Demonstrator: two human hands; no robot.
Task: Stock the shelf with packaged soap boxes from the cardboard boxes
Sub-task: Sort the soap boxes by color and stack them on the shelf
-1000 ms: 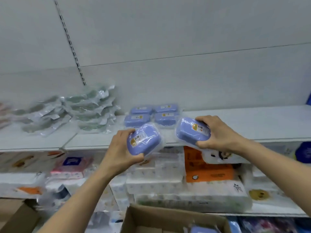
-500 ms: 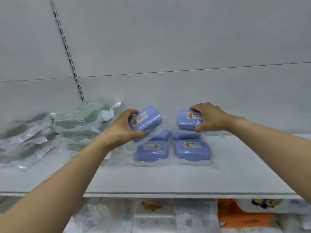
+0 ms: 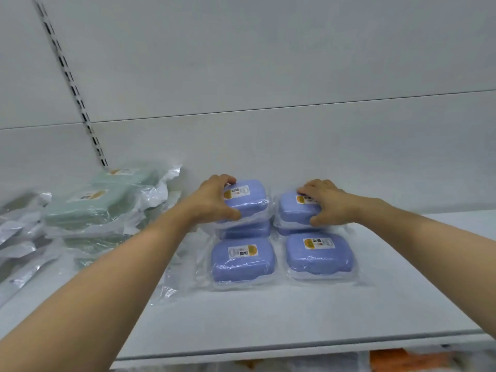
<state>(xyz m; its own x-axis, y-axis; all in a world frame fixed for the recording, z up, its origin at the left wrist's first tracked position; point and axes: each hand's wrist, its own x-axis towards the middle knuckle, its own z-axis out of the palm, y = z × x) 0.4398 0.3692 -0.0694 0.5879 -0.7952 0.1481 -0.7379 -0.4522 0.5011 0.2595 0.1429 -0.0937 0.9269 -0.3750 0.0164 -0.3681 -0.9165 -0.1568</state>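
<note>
- Green soap packs [image 3: 91,208]: seen stacked at the left of the shelf [image 3: 268,312], in loose clear wrap, touched by neither hand.
- Left hand [image 3: 214,201]: a second before, it had been held below shelf level with a blue box; it was now found reaching to the back row, fingers curled over the far edge and thumb on the near edge, the grip still clenched on the left upper soap box [image 3: 245,197].
- Left upper soap box: set on top of a rear box, slightly tilted; judged placed but not yet let go.
- Front row soap boxes [image 3: 243,259]: two recorded lying flat side by side, labels up, unchanged in position.
- Right upper soap box [image 3: 298,210]: likewise brought up from below and laid on the right rear box.
- Right hand [image 3: 326,202]: palm down, fingers spread over the label, thumb at the near edge, grasping the box.
- Assessment: a second layer was judged begun; release remained outstanding.
</note>
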